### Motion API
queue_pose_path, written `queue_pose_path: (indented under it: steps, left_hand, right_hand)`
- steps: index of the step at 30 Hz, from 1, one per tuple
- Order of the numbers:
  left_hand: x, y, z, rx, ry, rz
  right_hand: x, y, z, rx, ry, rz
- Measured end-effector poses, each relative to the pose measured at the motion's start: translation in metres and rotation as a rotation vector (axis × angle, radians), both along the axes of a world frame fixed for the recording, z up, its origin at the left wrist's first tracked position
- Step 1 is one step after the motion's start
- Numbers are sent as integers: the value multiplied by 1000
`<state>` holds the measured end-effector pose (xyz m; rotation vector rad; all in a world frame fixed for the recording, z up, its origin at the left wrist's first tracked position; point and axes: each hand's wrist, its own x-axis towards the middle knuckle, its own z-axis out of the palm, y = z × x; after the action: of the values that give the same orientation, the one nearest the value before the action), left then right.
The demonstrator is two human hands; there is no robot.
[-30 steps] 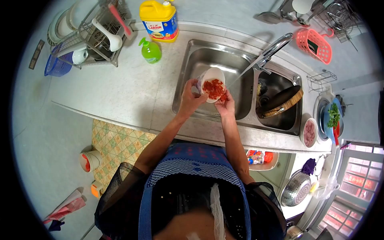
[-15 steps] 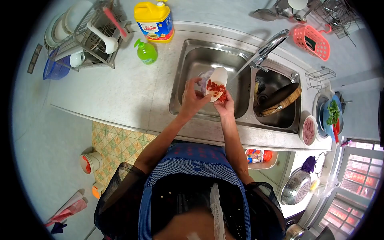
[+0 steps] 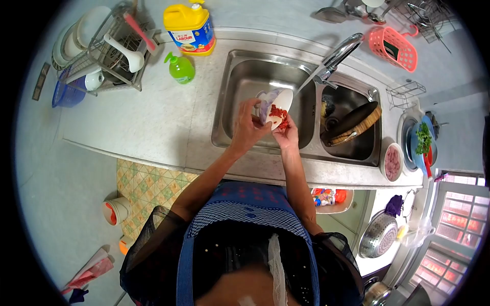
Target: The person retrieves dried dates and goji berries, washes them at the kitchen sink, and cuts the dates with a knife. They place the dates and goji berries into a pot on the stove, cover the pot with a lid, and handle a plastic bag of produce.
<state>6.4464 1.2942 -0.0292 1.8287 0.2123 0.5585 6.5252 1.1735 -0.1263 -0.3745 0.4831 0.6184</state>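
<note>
"Head view, then: how is the grip?"

"The left hand (image 3: pixel 247 127) is closed on the white bowl with a purplish outside (image 3: pixel 286 100), tilted over the large steel basin (image 3: pixel 240 84). The right hand (image 3: pixel 287 135) cups small, bright-red chopped pieces (image 3: pixel 277 111) at its lower lip; how tightly it closes, I can't tell."

"Why tilt it so?"

"Probably to gather the pieces low, with the right fingers as a barrier. The left hand seems to steady the slant."

"And the water?"

"It streams from the curved chrome tap (image 3: pixel 346 50), just beyond and right of the grip. Whether it touches the rim is unclear."

"Counts?"

"Two hands, one held bowl, one tap. Right of the grip, one small steel basin (image 3: pixel 371 156) holding one round, wood-rimmed object (image 3: pixel 352 124). The red pieces overlap too much to count."
</note>
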Motion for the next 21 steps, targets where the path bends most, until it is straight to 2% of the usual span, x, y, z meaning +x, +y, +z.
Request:
queue_pose_path:
  steps: [2,4,5,7,10,12,15,17,19,21]
  left_hand:
    - [3,-1,-10,-13,-3,-11]
    - [7,-3,-19,-449,50,7]
    - [9,-1,-24,-453,49,4]
    - [13,6,-25,-947,204,-121]
    - [18,5,-31,-1052,197,-224]
    - [27,1,-46,-1115,221,-247]
    - [41,-4,-54,-1171,269,-266]
    - [50,-12,-59,-1175,290,-272]
    - [56,-19,-65,-1196,252,-278]
    - [64,-24,-67,-1177,264,-287]
  right_hand:
    - [2,-3,-5,2,-11,-2]
    - [4,-7,-12,3,-24,-4]
    - [6,-11,-15,93,12,-22]
    - [9,-19,-16,177,45,-39]
    - [16,-37,-14,135,65,-125]
    - [24,-55,-9,374,-26,-138]
    - [41,-68,34,256,-148,-194]
    - [57,-62,64,0,-327,-157]
    - [73,-51,82,-410,-560,4]
    - [82,-34,84,-865,-916,242]
